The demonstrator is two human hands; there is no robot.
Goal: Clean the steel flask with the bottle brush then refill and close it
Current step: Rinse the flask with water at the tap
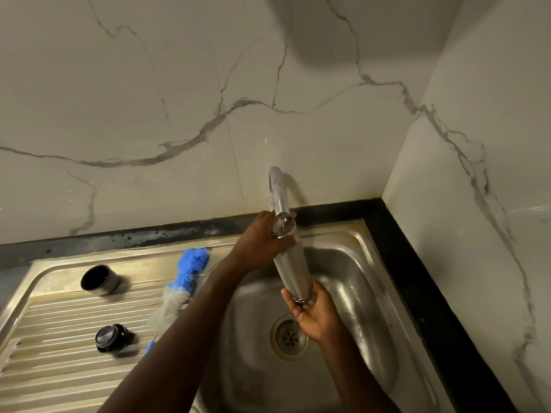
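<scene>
Over the sink basin (351,263), steel flask (290,263) held tilted, mouth up toward 12 o'clock, right under the tap spout (278,192). Water running from spout into the mouth, as far as I can tell; the stream itself is mostly hidden by the neck and fingers.

Left hand (262,242) grips the flask near the neck, fingers curled round it from the 9 o'clock side, thumb across the front. Right hand (310,311) cups the base from below at 6 o'clock, fingers bent up round the bottom rim, loosely together. Flask clear of the basin floor, touching only the two hands.

Drain (287,338) sits at 6 o'clock from the flask base, partly covered by the right wrist.

On the ribbed drainboard (59,338), 9 o'clock of the basin:
- bottle brush (182,281) lying flat, blue head at 12 o'clock end near the back edge, white bristles mid-length, blue handle tip at 6 o'clock. Left forearm crosses over part of it.
- steel cup lid (100,280) at 9 o'clock of the brush, lying on its side, dark inside facing the camera.
- black stopper (113,338) at 6 o'clock of the cup lid, well apart from it, near the brush handle.

Marble-look wall (149,99) behind, black counter edge (417,263) along the 3 o'clock side.
</scene>
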